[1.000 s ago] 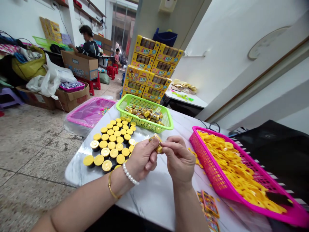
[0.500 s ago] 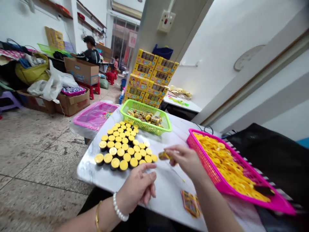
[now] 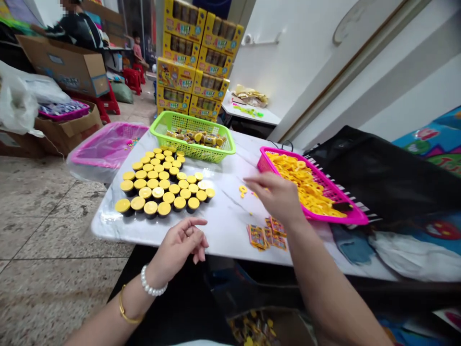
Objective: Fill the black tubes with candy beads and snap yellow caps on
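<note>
My left hand (image 3: 184, 240), wearing a white bead bracelet, hovers over the front edge of the table with its fingers loosely bent and apart, holding nothing I can see. Stretched across the table, my right hand (image 3: 275, 194) has its fingers extended, with nothing visible in them; its thumb is hidden. Beside those fingertips lies a small yellow ring-shaped piece (image 3: 243, 189). Stacks of small printed cards (image 3: 258, 236) rest below the right hand. Left of both hands, many dark tubs with yellow lids (image 3: 164, 209) stand upright in close rows.
A green basket (image 3: 192, 153) with small wrapped yellow-brown items stands behind the tubs. On the right, a pink basket (image 3: 268, 168) holds yellow plastic pieces. Yellow boxes (image 3: 176, 74) are stacked beyond the table. A person (image 3: 77, 29) sits at the back left.
The view has shifted right and down. My right hand has moved right, and the small yellow-brown item it held no longer shows. My left hand keeps its loose bend.
</note>
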Tool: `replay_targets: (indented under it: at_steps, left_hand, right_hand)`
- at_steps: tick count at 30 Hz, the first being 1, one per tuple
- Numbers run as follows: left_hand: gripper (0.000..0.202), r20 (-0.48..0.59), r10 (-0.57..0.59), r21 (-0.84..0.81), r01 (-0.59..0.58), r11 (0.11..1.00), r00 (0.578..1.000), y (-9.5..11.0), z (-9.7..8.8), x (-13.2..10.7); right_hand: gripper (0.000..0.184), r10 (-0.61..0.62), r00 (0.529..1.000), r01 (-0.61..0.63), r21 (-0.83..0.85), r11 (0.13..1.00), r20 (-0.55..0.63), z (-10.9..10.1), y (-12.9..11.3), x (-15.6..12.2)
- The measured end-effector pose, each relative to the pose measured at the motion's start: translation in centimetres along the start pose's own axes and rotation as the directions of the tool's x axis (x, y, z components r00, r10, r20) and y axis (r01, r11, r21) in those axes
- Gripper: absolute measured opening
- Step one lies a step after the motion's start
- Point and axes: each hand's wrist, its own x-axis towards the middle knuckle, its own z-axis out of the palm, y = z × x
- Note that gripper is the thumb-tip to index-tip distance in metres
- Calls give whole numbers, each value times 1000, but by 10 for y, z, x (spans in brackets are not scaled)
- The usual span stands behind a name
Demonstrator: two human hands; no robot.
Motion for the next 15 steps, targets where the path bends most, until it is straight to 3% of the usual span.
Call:
replay_targets:
  at_steps: [3,6,9,15]
  left_hand:
    - [44,46,-21,25,20,999,999,-3,0,-1]
    - [39,53,-25,18,24,1000,998,-5,0,2]
    - [36,49,-15,22,14,1000,999,-5,1,7]
    - [38,-21,26,22,-26,999,999,-6,4,5]
  right_hand:
    - [16,38,999,-44,-187,981,-35,-14,18,-82]
    - [16,146,989,-143,-214,966,-1,-11,34,-127]
    - [17,140,990,-139,-234,962,-11,0,43,-139]
    - [16,-19,999,7,-315,949,-37,8,53,-135]
